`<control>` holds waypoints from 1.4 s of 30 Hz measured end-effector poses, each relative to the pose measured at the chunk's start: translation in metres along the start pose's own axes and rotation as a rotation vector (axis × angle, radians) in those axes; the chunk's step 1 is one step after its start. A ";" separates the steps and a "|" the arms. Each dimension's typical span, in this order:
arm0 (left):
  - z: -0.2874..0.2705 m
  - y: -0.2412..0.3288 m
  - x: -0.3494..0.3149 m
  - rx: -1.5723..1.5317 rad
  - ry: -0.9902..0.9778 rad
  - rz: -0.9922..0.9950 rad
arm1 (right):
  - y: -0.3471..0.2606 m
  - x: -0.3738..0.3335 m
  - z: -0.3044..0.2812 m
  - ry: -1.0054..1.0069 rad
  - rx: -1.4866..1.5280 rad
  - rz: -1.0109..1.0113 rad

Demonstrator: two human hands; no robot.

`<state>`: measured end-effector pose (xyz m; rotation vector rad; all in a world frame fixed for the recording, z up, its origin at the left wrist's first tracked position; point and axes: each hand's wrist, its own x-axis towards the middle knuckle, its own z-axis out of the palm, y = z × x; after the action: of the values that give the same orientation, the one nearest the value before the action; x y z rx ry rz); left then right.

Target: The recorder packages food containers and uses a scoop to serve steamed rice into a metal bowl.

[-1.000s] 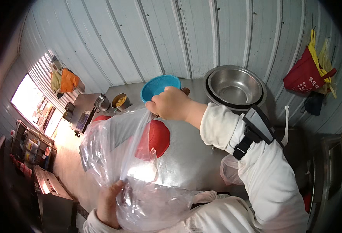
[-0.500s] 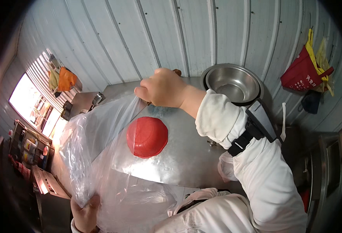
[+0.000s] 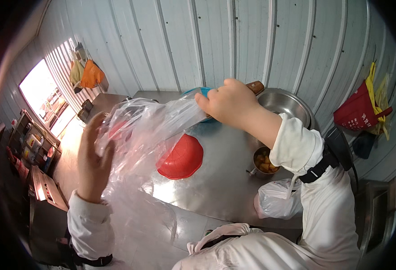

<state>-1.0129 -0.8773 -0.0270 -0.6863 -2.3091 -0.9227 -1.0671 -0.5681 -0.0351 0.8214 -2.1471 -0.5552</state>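
Observation:
My right hand [image 3: 234,103] is closed around the gathered edge of a clear plastic bag [image 3: 144,121] above the metal table. A brown wooden handle [image 3: 255,87] shows just past its knuckles; whether the hand grips it too is hidden. At the left, my left hand [image 3: 94,157] rests its palm side against the bag, thumb and fingers apart. Under the bag's right edge, a red scalloped bowl [image 3: 182,157] sits on the table, partly covered by the plastic. Part of a blue round container [image 3: 202,92] appears behind the bag and right hand.
Against the corrugated wall stands a steel basin [image 3: 292,101]. Nearer are a small metal pot with yellowish chunks [image 3: 264,161] and a tied white plastic bag [image 3: 276,200] on the metal table [image 3: 220,180]. A red bag [image 3: 360,108] hangs at right; shelves [image 3: 31,139] stand at left.
My right hand has moved right, the wooden handle shifting with it. My left hand has risen and opened against the bag. The plastic is now bunched higher; the pot and blue container have come into view.

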 end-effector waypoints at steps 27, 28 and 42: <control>0.096 0.004 0.013 0.066 0.017 0.288 | 0.013 -0.056 -0.007 0.089 -0.080 0.072; 0.099 -0.021 0.004 0.033 0.219 0.306 | 0.017 -0.056 -0.007 0.098 -0.102 0.097; 0.132 0.042 -0.044 -0.301 0.285 -0.130 | 0.016 -0.017 0.029 0.129 -0.049 0.208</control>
<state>-0.9942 -0.7648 -0.1176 -0.4877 -2.0008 -1.3533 -1.0874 -0.5414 -0.0514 0.5822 -2.0610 -0.4333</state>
